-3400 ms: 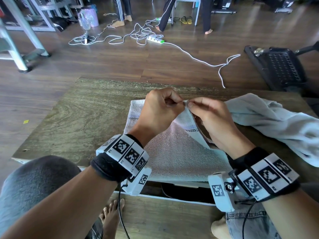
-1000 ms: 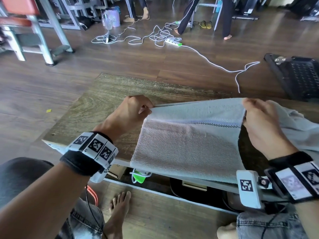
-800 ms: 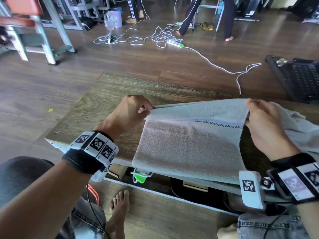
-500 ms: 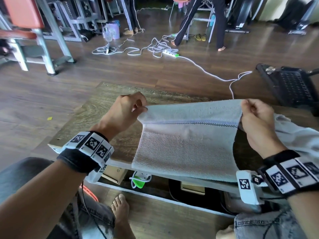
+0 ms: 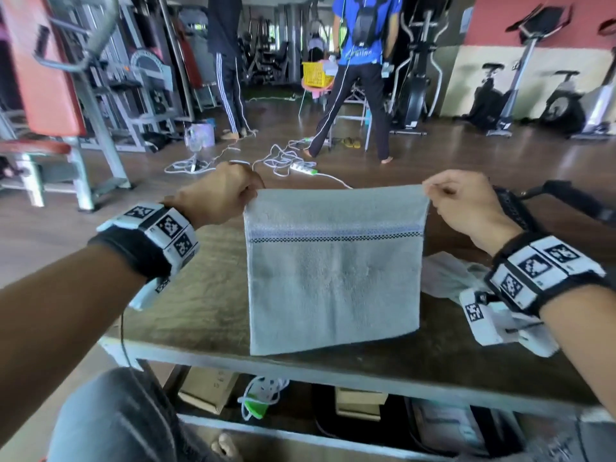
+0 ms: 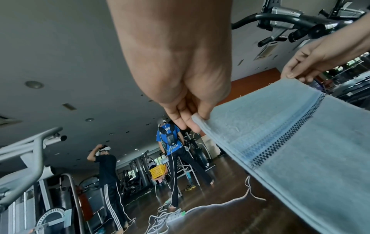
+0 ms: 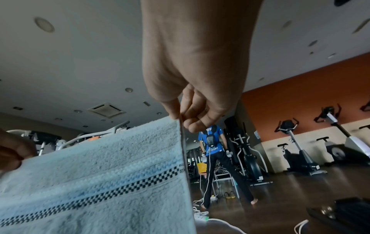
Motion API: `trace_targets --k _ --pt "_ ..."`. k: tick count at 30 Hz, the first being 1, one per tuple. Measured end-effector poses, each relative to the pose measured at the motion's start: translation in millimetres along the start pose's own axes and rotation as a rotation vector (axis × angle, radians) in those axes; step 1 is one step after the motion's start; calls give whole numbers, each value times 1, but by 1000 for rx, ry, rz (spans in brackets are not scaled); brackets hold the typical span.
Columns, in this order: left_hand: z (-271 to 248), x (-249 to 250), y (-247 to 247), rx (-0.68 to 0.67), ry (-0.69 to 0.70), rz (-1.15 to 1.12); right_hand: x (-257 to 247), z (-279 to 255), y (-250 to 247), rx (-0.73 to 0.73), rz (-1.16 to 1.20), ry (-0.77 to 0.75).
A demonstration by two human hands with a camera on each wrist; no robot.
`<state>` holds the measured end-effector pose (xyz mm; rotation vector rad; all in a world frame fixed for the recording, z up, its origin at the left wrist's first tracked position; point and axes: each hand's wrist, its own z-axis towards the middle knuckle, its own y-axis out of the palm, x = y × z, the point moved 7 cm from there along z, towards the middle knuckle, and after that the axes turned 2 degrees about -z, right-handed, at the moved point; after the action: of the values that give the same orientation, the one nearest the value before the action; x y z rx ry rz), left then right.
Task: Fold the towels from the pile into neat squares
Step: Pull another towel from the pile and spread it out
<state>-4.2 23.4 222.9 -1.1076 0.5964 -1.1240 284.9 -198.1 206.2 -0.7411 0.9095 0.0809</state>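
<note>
A pale grey-blue towel (image 5: 335, 281) with a blue stripe and a black checkered band hangs flat in the air above the wooden table (image 5: 206, 308). My left hand (image 5: 221, 193) pinches its upper left corner, and my right hand (image 5: 458, 203) pinches its upper right corner. In the left wrist view the left hand (image 6: 189, 118) nips the towel (image 6: 290, 142) edge between thumb and fingers. The right wrist view shows the right hand (image 7: 185, 118) pinching the towel (image 7: 104, 174) at its corner. Another crumpled towel (image 5: 448, 276) lies on the table behind my right wrist.
Two people (image 5: 358, 71) stand on the floor beyond the table among white cables and a power strip (image 5: 301, 168). Gym machines (image 5: 66, 95) stand at the left and exercise bikes (image 5: 563, 105) at the right. Boxes (image 5: 206, 388) sit under the table.
Both hands have lifted the towel off the table, so it now hangs upright and stretched between them. My head has tilted up, showing more of the room.
</note>
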Motion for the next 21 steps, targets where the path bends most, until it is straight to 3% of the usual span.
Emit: trace_targets --k 6,11,14,18,21 --pt "29 7 -57 260 -63 10 -20 27 -28 150 66 6" --pt "-5 17 -46 332 -45 -37 -1 -15 -29 114 101 -16" --pt "-45 17 -8 211 -25 -153 30 -61 -16 -16 55 -2" --pt "-102 11 53 -162 -91 -123 70 -129 15 -335 -70 -18" --pt "-137 23 86 -416 -110 -203 99 -163 33 -528 -134 80"
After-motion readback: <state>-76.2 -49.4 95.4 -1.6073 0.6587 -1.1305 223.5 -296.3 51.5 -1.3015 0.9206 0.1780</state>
